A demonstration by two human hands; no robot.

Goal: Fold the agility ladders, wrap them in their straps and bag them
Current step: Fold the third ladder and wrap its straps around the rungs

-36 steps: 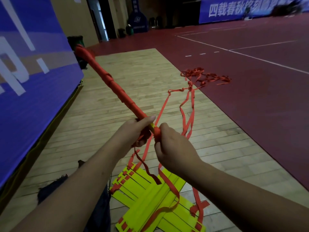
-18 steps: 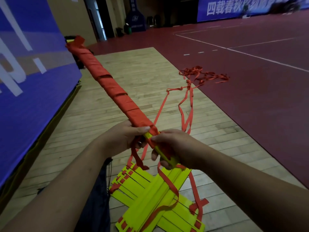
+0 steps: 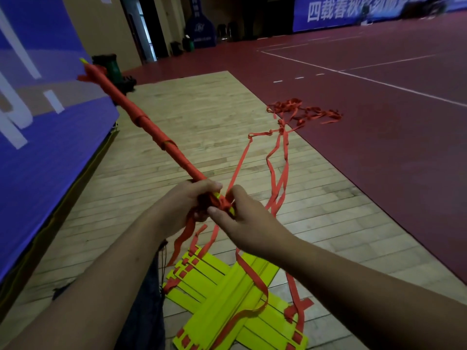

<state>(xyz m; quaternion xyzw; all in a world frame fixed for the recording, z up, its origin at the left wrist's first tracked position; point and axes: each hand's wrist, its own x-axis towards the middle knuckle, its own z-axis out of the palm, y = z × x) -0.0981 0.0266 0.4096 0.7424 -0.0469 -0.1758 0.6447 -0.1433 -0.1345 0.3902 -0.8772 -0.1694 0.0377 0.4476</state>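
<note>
Left grip: the left hand [image 3: 192,205] is curled round the near end of the ladder bundle [image 3: 151,133], which slants up and away to the left.
Right grip: the right hand [image 3: 249,223] pinches the red strap [image 3: 238,168] at the bundle's yellow tip, touching the left hand.
Strap: loose lengths trail over the wooden floor [image 3: 202,117] to a tangle on the red court [image 3: 379,147].
Below: a folded yellow ladder [image 3: 227,286] lies beside a dark bag [image 3: 141,311].
</note>
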